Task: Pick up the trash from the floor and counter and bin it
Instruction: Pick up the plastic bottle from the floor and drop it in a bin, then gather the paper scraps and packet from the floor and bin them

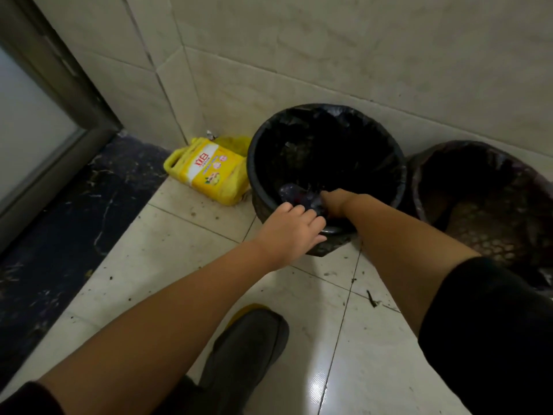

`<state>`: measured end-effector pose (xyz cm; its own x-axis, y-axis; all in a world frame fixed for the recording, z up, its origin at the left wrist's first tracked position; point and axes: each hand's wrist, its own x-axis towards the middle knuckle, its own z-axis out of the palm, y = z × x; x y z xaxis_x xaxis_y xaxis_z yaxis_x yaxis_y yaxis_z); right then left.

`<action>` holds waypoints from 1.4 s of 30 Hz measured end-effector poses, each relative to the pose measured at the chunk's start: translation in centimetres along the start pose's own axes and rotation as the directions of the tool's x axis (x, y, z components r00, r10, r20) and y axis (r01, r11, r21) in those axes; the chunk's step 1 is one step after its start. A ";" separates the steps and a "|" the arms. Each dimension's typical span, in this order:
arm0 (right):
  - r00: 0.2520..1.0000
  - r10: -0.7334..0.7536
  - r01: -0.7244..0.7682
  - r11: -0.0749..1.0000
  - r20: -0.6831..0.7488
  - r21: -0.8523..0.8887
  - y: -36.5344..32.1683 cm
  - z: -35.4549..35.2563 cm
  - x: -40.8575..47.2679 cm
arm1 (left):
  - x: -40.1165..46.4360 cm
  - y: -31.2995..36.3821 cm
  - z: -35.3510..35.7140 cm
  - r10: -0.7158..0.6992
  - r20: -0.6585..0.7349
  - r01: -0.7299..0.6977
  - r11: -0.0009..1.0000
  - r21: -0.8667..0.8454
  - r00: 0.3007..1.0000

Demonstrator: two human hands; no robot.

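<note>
Ok so I'm looking straight down at the corner of a tiled room, both arms stretched out toward the black bin (326, 163). It's lined with a dark bag and stands on the floor against the wall. My left hand (291, 230) is draped over the near rim, fingers curled loosely over the edge, and I honestly can't tell whether it's pinching the bag, the rim or nothing at all. My right hand (333, 202) is dipped inside the bin mouth, just past the near rim, and it's up against a crumpled wad of clear plastic (294, 194) with something reddish in it. The fingers are hidden behind that wad, so I can't say if they're closed on it or just touching. Either way the wad sits inside the bin opening, right at the near edge, between my two hands.

Just left of the bin a yellow jug (206, 170) lies on its side on the floor, label up, almost touching the bin wall, with a yellow bag (235, 143) bunched behind it in the corner. To the right there's a second bin (484, 202), brownish mesh with a bag in it, close beside the black one. The floor tiles (167, 250) are speckled with bits of dirt. My grey shoe (245, 351) shows at the bottom.
</note>
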<state>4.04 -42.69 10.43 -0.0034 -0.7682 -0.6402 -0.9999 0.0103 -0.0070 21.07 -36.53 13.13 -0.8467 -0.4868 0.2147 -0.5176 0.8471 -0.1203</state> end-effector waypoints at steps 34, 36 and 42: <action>0.231 0.972 -0.508 0.088 0.037 0.857 24.2 43.6 -62.4 | 15.8 57.5 -13.8 0.705 0.386 -0.655 0.704 -0.276 0.595; 0.185 0.975 -0.526 -0.005 0.120 0.851 22.8 46.7 -64.7 | 15.2 61.1 -13.8 0.758 0.411 -0.734 0.629 -0.257 0.506; 0.039 0.938 -0.519 -0.275 0.344 0.809 21.9 53.0 -69.8 | 17.2 70.2 -14.2 0.820 0.376 -0.769 0.552 -0.322 0.431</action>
<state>-16.99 45.13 14.26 -0.9342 0.2001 -0.2953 0.2867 0.9138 -0.2878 -28.12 17.54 22.12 -0.8361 0.4046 -0.3704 0.4052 0.9107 0.0802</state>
